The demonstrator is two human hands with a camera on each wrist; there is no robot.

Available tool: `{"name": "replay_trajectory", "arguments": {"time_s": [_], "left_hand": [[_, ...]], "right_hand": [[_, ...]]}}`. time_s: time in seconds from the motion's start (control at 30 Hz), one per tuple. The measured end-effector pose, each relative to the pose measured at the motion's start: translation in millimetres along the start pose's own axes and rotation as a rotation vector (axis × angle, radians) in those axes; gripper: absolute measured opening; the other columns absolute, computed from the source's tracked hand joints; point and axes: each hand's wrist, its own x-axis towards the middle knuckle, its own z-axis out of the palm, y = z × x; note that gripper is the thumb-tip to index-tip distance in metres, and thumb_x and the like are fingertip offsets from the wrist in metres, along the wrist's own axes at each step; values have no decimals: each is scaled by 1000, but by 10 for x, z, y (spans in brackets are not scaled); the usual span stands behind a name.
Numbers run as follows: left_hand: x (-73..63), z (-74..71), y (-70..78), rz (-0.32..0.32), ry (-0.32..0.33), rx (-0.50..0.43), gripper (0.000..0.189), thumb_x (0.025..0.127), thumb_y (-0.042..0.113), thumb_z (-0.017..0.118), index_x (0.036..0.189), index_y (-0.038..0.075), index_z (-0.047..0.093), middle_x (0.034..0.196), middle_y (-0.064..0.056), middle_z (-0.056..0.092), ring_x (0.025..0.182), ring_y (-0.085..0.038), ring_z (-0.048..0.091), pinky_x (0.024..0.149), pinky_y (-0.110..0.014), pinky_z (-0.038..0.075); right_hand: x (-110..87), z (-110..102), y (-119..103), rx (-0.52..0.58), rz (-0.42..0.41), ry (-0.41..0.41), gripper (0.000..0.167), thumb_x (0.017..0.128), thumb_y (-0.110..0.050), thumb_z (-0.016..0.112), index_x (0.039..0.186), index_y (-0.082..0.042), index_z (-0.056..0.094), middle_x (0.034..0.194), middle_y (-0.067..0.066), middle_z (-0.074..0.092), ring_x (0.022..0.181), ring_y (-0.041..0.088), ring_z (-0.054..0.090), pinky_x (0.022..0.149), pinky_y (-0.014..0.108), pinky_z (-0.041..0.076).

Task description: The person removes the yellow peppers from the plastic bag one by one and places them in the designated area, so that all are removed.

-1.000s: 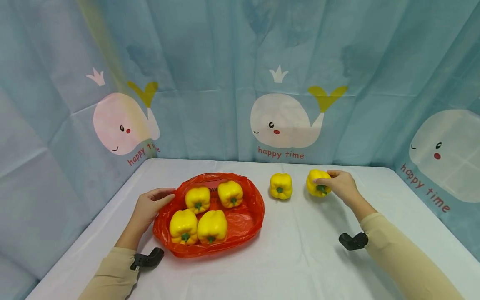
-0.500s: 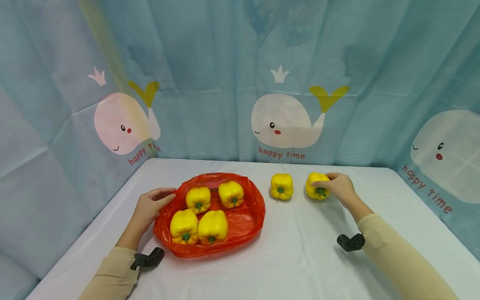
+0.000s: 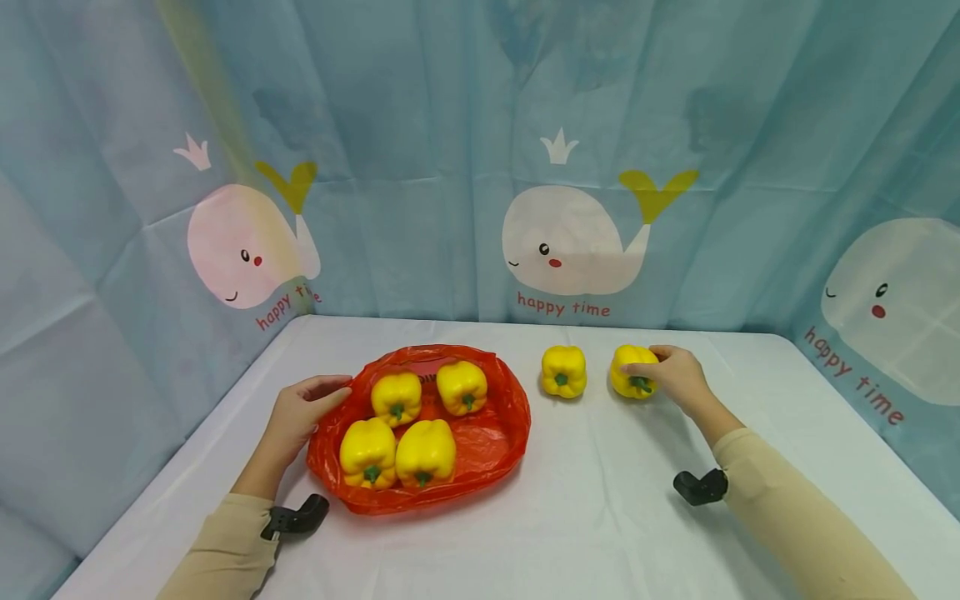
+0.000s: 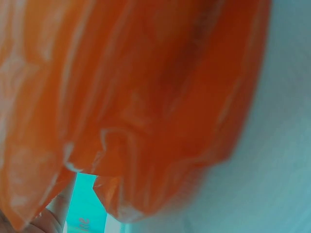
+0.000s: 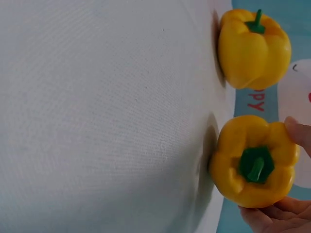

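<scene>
My right hand (image 3: 677, 377) grips a yellow bell pepper (image 3: 628, 367) at the back right of the table, thumb on one side and fingers on the other. In the right wrist view this bell pepper (image 5: 233, 179) turns its green stem to the camera, close against the white cloth. To its left stands another yellow bell pepper (image 3: 563, 372), untouched. My left hand (image 3: 296, 410) pinches the left rim of a red plastic bag (image 3: 487, 450), spread wide with several yellow bell peppers (image 3: 426, 452) inside. In the left wrist view the bag (image 4: 146, 97) covers most of that hand.
A white cloth (image 3: 570, 500) covers the table. Behind it hangs a blue curtain (image 3: 420, 250) with whale prints, which also runs along both sides. Each wrist carries a black camera mount (image 3: 298, 517).
My right hand has shifted slightly left and toward me with the bell pepper, by the table surface. The left hand and the red bag have stayed in place.
</scene>
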Motion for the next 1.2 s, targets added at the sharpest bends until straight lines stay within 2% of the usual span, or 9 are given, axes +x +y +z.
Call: {"name": "replay_trajectory", "arguments": {"time_s": [0.1, 0.3, 0.47, 0.63, 0.77, 0.87, 1.03, 1.2], "left_hand": [[3, 1, 4, -3, -1, 2, 60, 94, 50, 62, 136, 8, 59, 138, -17, 59, 110, -3, 55, 85, -6, 47], [-2, 4, -3, -11, -1, 1, 60, 94, 50, 62, 137, 7, 59, 139, -18, 59, 125, -23, 53, 85, -5, 47], [-5, 6, -12, -9, 3, 4, 60, 94, 50, 62, 136, 7, 59, 139, -17, 59, 124, -24, 53, 85, -6, 47], [0, 6, -1, -13, 0, 5, 60, 94, 50, 62, 136, 8, 59, 139, -17, 59, 123, -22, 54, 85, -8, 49], [-6, 4, 8, -22, -7, 3, 60, 94, 51, 62, 137, 9, 59, 139, -17, 59, 125, -25, 54, 85, -8, 49], [-5, 2, 11, -26, -10, 5, 61, 94, 51, 62, 137, 9, 59, 140, -17, 58, 126, -26, 53, 85, -7, 48], [10, 1, 23, -23, -13, 10, 62, 94, 53, 61, 138, 9, 58, 140, -17, 58, 128, -27, 52, 85, -6, 47], [14, 6, 9, -28, -12, 2, 61, 94, 52, 62, 138, 9, 58, 140, -17, 58, 129, -28, 52, 85, -6, 48]], "right_hand": [[-2, 11, -3, 1, -4, 0, 89, 91, -45, 67, 150, 9, 30, 153, 32, 35, 133, 43, 39, 114, 55, 37], [18, 20, 10, -16, 1, -3, 88, 91, -46, 67, 150, 9, 31, 151, 31, 37, 131, 43, 42, 113, 54, 39], [31, 14, 5, -33, -13, -12, 89, 90, -46, 67, 150, 9, 31, 150, 32, 38, 130, 43, 42, 112, 55, 39], [-21, -12, -59, -52, -32, -4, 92, 90, -47, 67, 151, 10, 27, 153, 33, 34, 139, 47, 37, 114, 56, 36], [-150, -29, -207, -49, -107, 68, 91, 90, -46, 69, 152, 8, 28, 154, 32, 34, 141, 49, 35, 113, 58, 36], [-306, -6, -371, 14, -181, 98, 89, 89, -45, 71, 152, 5, 32, 154, 29, 38, 141, 46, 38, 114, 55, 37], [-580, 127, -643, 144, -252, 46, 81, 87, -43, 75, 148, 0, 42, 150, 22, 47, 141, 37, 43, 114, 49, 39], [-739, 346, -831, 217, -267, -40, 74, 88, -38, 75, 146, -3, 46, 149, 18, 51, 139, 35, 47, 110, 50, 44]]}}
